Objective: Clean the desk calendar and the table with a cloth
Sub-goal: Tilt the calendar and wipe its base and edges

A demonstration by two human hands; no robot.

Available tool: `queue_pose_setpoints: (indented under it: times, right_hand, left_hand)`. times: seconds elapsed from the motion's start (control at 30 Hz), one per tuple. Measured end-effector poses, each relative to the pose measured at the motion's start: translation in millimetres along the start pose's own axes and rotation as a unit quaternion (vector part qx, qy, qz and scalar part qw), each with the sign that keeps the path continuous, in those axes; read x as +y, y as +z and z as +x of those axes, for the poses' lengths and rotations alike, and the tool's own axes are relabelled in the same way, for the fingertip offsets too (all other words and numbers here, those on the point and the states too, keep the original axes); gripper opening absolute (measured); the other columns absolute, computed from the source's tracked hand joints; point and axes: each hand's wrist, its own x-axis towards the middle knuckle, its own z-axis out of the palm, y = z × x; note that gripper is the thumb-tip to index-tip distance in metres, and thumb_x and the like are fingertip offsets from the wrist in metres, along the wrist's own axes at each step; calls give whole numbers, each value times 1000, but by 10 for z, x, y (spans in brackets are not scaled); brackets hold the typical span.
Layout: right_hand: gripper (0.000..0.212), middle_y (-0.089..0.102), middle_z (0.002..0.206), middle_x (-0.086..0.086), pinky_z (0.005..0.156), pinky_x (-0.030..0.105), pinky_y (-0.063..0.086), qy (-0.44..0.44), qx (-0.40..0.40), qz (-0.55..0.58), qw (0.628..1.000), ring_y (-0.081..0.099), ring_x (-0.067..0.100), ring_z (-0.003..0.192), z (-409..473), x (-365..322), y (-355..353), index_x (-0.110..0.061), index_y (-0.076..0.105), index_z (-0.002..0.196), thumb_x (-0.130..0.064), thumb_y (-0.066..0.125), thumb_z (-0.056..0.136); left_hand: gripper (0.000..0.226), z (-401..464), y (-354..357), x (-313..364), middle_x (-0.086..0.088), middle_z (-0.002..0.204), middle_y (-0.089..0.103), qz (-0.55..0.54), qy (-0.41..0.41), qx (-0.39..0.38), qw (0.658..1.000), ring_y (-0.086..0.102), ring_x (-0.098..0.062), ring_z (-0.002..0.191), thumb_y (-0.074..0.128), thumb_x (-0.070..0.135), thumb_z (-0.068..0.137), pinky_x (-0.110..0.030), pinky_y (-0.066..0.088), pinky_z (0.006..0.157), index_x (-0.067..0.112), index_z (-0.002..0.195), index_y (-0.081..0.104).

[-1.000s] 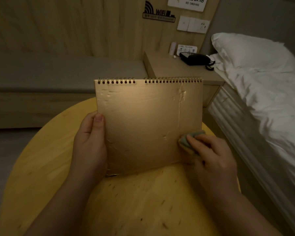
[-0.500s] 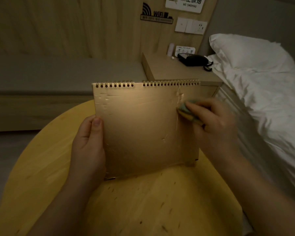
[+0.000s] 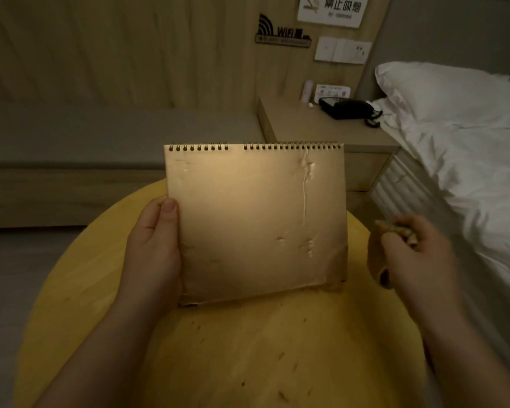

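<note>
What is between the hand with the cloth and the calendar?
Nothing. In the head view, only a bare strip of the yellow table shows between the right hand, bunching the cloth, and the calendar.

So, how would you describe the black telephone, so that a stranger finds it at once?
Start at the bed on the right, then look at the wooden bedside cabinet beside the pillow. The telephone sits on its top; it is the only black thing there, with a cord.

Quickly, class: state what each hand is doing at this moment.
Left hand: closed on the left edge of the desk calendar.
Right hand: closed on the cloth, off the calendar.
</note>
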Motion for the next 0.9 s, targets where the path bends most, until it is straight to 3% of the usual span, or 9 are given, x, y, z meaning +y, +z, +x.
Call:
queue_pose_setpoints:
  times: [0.1, 0.17, 0.2, 0.33, 0.5, 0.63, 0.73, 0.83, 0.9]
  right_hand:
    - [9, 75, 88, -1, 63, 44, 61, 102, -158, 49, 981, 71, 30, 87, 115, 9, -43, -48, 79, 89, -44, 71, 87]
    - [24, 77, 97, 5, 83, 61, 60, 129, -269, 44, 954, 72, 37, 93, 118, 36, -47, -35, 83, 92, -57, 79, 82]
    - [32, 78, 95, 6, 82, 60, 61, 134, -300, 42, 944, 73, 34, 91, 127, 30, -53, -31, 83, 90, -60, 81, 78]
    - [29, 79, 80, 7, 50, 27, 58, 133, -310, 144, 930, 77, 19, 68, 261, -31, -76, -18, 83, 84, -44, 80, 71]
    - [22, 75, 68, 11, 42, 21, 51, 135, -336, 273, 891, 72, 15, 54, 299, -173, -105, -11, 82, 70, -31, 74, 74]
    - [21, 70, 59, 5, 37, 21, 48, 180, -358, 326, 856, 67, 12, 46, 306, -248, -198, -14, 79, 61, -28, 70, 74]
    - [19, 71, 67, 5, 46, 21, 54, 195, -366, 378, 828, 70, 12, 55, 343, -239, -243, -13, 79, 69, -27, 70, 77]
    - [18, 72, 69, 3, 50, 21, 56, 207, -358, 400, 818, 71, 11, 56, 356, -242, -252, -13, 80, 69, -27, 71, 77]
    - [19, 72, 67, 3, 50, 21, 56, 213, -358, 408, 812, 71, 11, 56, 342, -253, -260, -14, 80, 67, -27, 71, 77]
  left_hand:
    - [27, 49, 8, 25, 8, 107, 80, -6, -27, -5, 1000, 73, -9, 95, 52, 51, 100, -39, 57, 82, 41, 102, 78]
    - [28, 75, 22, 40, 7, 108, 81, -32, -52, -7, 998, 77, -8, 95, 52, 46, 104, -29, 61, 72, 36, 104, 78]
    - [28, 79, 28, 63, 8, 109, 82, -47, -73, -9, 996, 78, -7, 94, 51, 44, 106, -25, 62, 67, 34, 108, 78]
    - [30, 91, -13, 172, 1, 102, 84, -92, -162, -34, 982, 81, -14, 85, 49, 41, 110, -31, 63, 58, 27, 114, 75]
    - [29, 11, -226, 438, -1, 111, 82, -57, -134, -126, 981, 81, -22, 92, 60, 42, 100, -36, 64, 62, 37, 125, 75]
    - [71, -120, -370, 592, 8, 138, 68, -27, -81, -128, 988, 75, -16, 111, 68, 39, 87, -38, 65, 82, 36, 155, 49]
    - [51, -314, -376, 648, 14, 131, 73, -38, -37, -126, 991, 75, -24, 112, 65, 34, 92, -43, 61, 89, 39, 143, 63]
    - [48, -529, -316, 621, 13, 127, 73, 19, 7, -119, 993, 70, -15, 87, 75, 52, 82, -33, 60, 69, 40, 129, 73]
    - [43, -627, -251, 575, 8, 121, 72, 74, 30, -88, 993, 61, -12, 77, 66, 61, 83, -38, 55, 65, 41, 120, 76]
